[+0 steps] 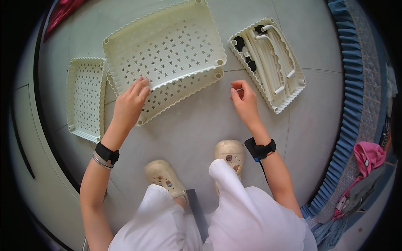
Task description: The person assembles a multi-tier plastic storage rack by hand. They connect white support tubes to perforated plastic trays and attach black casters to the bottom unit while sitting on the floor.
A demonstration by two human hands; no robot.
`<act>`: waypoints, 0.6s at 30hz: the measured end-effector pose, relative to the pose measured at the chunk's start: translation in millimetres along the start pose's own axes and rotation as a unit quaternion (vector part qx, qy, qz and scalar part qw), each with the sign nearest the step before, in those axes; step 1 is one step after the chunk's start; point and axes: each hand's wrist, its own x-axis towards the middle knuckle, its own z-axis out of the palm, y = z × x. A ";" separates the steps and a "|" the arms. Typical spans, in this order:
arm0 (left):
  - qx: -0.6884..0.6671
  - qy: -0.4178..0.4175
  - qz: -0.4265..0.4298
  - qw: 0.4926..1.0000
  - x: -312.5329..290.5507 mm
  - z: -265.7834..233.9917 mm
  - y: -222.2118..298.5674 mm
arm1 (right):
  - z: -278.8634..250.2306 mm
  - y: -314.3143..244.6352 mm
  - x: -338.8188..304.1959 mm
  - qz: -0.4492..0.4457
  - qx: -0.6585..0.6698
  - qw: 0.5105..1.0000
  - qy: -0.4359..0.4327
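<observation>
My left hand (133, 100) grips the near rim of a large cream plastic basket tray (167, 48) with star-shaped holes, its fingers bent over the wavy edge. That tray is tilted and overlaps a second, similar tray (184, 90) lying beneath it; much of the lower one is hidden. My right hand (245, 100) hovers over the floor, between these trays and a smaller tray (274, 109). Its fingers are loosely curled with a gap at the thumb, and I see nothing held. Inside the smaller tray lie cream tubes (260, 62) and black caster wheels (239, 43).
Another star-holed tray (86, 100) rests at the left. My clog-shod feet (167, 175) stand close below my hands on grey tiles (188, 129). Blue pleated fabric (341, 121) edges the right side, with pink and grey cloth (367, 158) on it. Something red (63, 14) lies at the far left.
</observation>
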 end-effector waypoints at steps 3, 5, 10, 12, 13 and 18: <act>-0.091 0.088 -0.064 0.990 23.8 -40.0 0.5 | -19.9 3.2 2.3 -0.017 -0.010 1.000 0.022; -0.064 0.151 -0.064 0.984 48.7 -58.6 -4.5 | -29.6 9.9 3.7 -0.003 0.008 0.999 0.034; 0.003 0.145 -0.127 0.981 100.6 -75.6 -73.0 | -27.3 16.5 6.4 -0.015 0.042 0.997 0.060; 0.031 0.146 -0.128 0.980 118.6 -61.3 -100.8 | -28.7 11.4 8.6 -0.026 0.044 0.997 0.056; 0.061 0.148 -0.128 0.979 122.3 -52.8 -110.9 | -29.9 9.4 8.9 -0.037 0.046 0.997 0.052; 0.012 0.111 -0.183 0.977 113.8 1.7 -112.7 | -48.4 9.3 2.6 -0.042 0.001 0.997 0.061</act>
